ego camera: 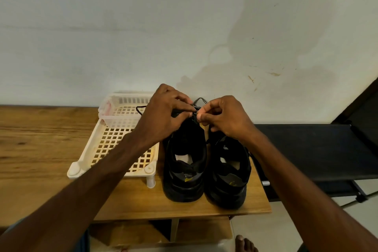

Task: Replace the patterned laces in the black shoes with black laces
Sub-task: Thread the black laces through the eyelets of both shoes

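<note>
Left hand [169, 112] and right hand [225, 118] both pinch patterned lace [199, 101] at far end of left shoe [185, 159]. Lace looks soft, light and limp; grip near its tip.

With arms extended forward, left hand [167, 112] and right hand [224, 118] each pinch the patterned lace [200, 100].

Matt black shoes [185, 161], woven patterned lace [200, 100], glossy cream plastic tray [114, 141], grained wood table [41, 149]
</note>
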A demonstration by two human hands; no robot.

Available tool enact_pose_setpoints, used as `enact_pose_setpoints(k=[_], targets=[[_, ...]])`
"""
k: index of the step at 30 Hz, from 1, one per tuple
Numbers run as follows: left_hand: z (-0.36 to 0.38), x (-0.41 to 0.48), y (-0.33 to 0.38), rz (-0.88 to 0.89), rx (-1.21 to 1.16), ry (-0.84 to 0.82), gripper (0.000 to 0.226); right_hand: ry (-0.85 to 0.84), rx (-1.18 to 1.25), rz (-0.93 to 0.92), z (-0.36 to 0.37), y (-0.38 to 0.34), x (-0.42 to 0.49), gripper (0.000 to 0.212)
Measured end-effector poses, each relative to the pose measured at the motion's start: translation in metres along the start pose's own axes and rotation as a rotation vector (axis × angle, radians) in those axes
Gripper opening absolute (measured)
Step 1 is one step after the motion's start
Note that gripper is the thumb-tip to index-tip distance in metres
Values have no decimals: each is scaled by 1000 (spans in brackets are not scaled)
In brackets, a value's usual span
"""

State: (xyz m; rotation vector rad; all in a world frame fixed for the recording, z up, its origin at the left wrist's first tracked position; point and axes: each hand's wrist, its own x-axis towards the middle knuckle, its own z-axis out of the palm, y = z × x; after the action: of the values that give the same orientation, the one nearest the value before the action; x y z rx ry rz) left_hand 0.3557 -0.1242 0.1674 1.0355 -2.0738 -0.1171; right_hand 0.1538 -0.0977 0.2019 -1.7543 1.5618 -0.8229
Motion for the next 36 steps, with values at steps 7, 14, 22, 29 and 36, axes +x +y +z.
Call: enact_pose_setpoints(k=[7, 14, 22, 29, 36], targets=[[-5, 2, 2, 32, -26, -23, 12, -34, -47, -37, 0, 1, 3, 6], [-3, 1, 3, -39, 0, -78, 6, -44, -39, -82, 1, 4, 3, 5], [2, -3, -5, -490, -62, -146, 7, -147, -396, -92, 23, 10, 5, 42], [17, -6, 13, -592, 89, -155, 4, -27, -378, -93, 25, 15, 6, 27], [33, -8, 17, -614, 67, -112, 7, -27, -333, -85, 22, 16, 6, 26]])
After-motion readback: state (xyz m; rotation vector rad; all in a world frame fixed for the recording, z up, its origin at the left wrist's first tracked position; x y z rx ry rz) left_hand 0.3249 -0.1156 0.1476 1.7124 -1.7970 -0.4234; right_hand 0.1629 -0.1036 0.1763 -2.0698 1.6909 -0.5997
